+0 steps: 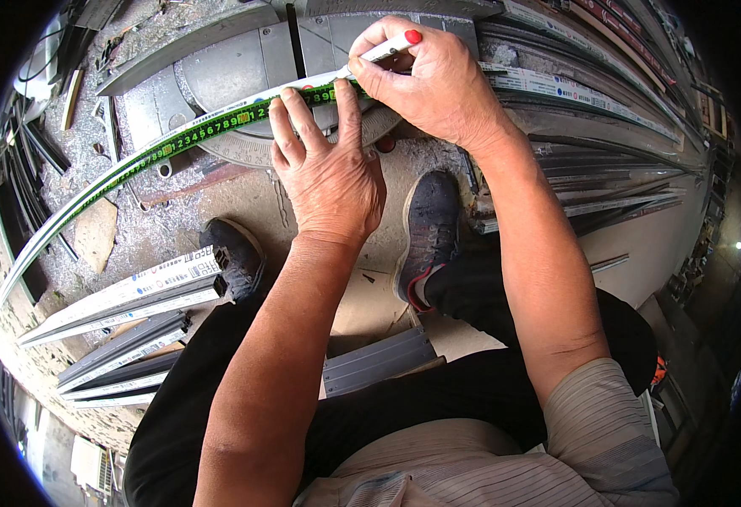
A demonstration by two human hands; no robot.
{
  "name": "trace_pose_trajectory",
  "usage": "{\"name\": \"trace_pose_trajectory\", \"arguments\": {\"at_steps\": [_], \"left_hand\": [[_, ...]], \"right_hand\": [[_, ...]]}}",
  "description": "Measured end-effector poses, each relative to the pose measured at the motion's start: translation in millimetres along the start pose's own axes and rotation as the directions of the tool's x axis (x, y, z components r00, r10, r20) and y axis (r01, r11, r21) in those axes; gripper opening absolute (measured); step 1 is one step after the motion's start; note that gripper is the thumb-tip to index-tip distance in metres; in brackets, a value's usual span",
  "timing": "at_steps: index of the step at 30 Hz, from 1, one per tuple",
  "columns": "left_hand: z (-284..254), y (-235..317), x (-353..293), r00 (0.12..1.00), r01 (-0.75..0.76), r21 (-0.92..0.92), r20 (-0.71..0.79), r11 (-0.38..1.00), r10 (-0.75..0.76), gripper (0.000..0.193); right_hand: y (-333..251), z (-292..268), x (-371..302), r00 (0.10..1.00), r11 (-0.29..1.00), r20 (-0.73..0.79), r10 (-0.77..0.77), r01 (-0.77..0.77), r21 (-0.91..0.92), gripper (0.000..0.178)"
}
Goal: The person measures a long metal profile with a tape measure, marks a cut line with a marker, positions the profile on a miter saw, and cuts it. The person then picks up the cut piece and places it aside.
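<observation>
A long, white-filmed profile strip point(138, 157) lies across a grey metal saw table point(248, 63). Along its near edge runs a green tape measure blade point(205, 131) with black scale marks. My left hand point(330, 186) presses the blade against the strip, fingertips bent over it; its thumb is hidden. Just right of those fingertips, my right hand point(438, 84) pinches a white marker pen point(390, 47) with a red end. The pen slants down to the left, its lower end close to the strip beside my left index finger. Whether its tip touches is too small to tell.
A curved angle scale point(243, 152) edges the saw table. Bundled long profiles point(590, 97) lie at the right. Shorter white-filmed pieces point(138, 291) rest at the lower left beside my shoe point(233, 253). Dark offcuts and metal shavings litter the left floor. A grey piece point(379, 362) lies between my legs.
</observation>
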State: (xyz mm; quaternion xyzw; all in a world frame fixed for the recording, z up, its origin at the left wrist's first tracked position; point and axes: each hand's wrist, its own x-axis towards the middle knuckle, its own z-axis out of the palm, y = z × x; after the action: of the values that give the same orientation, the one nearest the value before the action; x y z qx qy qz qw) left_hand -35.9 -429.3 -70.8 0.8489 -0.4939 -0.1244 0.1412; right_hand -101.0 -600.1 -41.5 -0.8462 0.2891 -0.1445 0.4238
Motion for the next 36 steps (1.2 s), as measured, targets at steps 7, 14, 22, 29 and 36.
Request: {"name": "trace_pose_trajectory", "arguments": {"at_steps": [7, 14, 22, 29, 36], "left_hand": [[0.1, 0.3, -0.1, 1.0, -0.001, 0.006, 0.008, 1.0, 0.001, 0.09], [-0.2, -0.6, 0.1, 1.0, -0.003, -0.001, 0.002, 1.0, 0.003, 0.09], [0.5, -0.8, 0.0, 1.0, -0.013, 0.003, -0.006, 1.0, 0.013, 0.089], [1.4, -1.1, -0.3, 1.0, -0.007, 0.007, -0.013, 1.0, 0.007, 0.087], [3.2, -1.4, -0.3, 1.0, -0.004, 0.004, -0.014, 1.0, 0.005, 0.087]], "right_hand": [[-2.0, -1.1, -2.0, 0.999, 0.999, 0.035, 0.039, -0.038, -0.028, 0.017], [-3.9, -1.1, -1.0, 0.999, 0.999, 0.034, 0.018, -0.017, -0.029, 0.017], [-3.8, -1.2, -1.1, 0.998, 0.999, 0.043, 0.04, -0.039, -0.036, 0.017], [-6.0, -1.8, -1.2, 0.998, 0.998, 0.049, 0.043, -0.041, -0.045, 0.017], [-6.1, -2.1, -1.1, 0.997, 0.998, 0.057, 0.058, -0.057, -0.03, 0.017]]}}
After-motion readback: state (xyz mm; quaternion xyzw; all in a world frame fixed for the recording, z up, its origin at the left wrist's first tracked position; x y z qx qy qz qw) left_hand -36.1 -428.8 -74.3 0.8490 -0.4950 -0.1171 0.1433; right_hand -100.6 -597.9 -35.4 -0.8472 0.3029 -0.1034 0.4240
